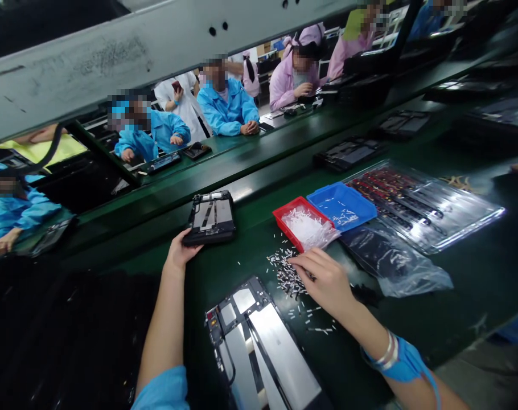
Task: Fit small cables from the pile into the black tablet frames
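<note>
My left hand (183,250) is closed on the near corner of a small black frame (210,218) at the far side of the desk (455,285). My right hand (327,279), fingers drawn together, rests tips-down in the loose pile of small strips (284,274) beside the red tray (280,215); whether it pinches one I cannot tell. Judged early: the open tablet (259,336) before me lies untouched, and many strips remain

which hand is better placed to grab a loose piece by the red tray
Right, probably: the right hand rests on the pile of small pieces, while the left hand holds the black device frame farther off.
</note>
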A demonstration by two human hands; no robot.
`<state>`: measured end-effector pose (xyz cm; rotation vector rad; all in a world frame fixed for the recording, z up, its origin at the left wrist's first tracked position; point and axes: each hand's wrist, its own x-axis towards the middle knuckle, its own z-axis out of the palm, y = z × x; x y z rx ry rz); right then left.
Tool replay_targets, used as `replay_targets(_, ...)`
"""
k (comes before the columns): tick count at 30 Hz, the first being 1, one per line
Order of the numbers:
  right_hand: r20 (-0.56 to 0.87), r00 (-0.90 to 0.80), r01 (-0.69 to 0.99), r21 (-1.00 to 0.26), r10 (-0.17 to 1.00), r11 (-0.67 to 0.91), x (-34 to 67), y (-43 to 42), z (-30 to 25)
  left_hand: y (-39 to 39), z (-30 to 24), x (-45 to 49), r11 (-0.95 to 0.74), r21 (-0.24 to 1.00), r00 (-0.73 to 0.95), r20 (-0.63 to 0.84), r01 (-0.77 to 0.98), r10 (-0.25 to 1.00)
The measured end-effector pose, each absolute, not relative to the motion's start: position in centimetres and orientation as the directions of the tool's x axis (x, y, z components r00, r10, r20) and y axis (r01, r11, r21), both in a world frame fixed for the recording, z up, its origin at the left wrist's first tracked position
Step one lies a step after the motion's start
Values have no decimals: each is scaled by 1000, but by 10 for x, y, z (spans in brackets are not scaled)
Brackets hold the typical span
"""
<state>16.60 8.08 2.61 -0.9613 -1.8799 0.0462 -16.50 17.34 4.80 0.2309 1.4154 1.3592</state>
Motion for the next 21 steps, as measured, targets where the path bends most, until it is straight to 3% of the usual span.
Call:
replay_targets(6,728,-174,587,-464,663,664,169,84,22,134,67,-128,269,835,-450,-498,-480,742)
replay_targets(11,604,29,508,-695,796,509,175,84,26,-14,72,-107,253,879,-518,-449,-405,728)
replay_targets(16,442,87,369,-847,893,384,174,84,26,-146,42,-58,431,811,-393,-574,-396,718)
replay_targets(21,352,48,301,-897,935,322,165,81,27,-172,18,-33,450,769,-186,-576,-455,796)
